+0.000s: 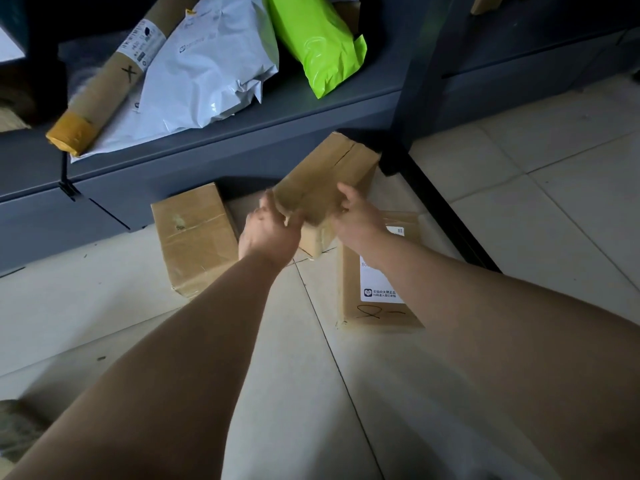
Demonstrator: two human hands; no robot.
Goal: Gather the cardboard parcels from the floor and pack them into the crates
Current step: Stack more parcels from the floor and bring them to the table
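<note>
Cardboard box (323,178): tilted, just in front of the shelf (294,112)
Your left hand (270,233): grasping its near end
Your right hand (356,216): grasping its right side

The pale tiled floor (554,209) bears a plain taped parcel (194,237) and a white-labelled parcel (377,306), apart. On the dark grey shelf (329,105) a cardboard tube (104,88) lies across a white mailer bag (207,64), beside a green mailer bag (318,39).

One head view, wide-angle, tilted forward and down.
You look from your own head, close in: your left hand (270,233) and right hand (356,216) meet on a box (325,171) mid-frame, floor (536,209) beneath, shelf (311,112) ahead.
</note>
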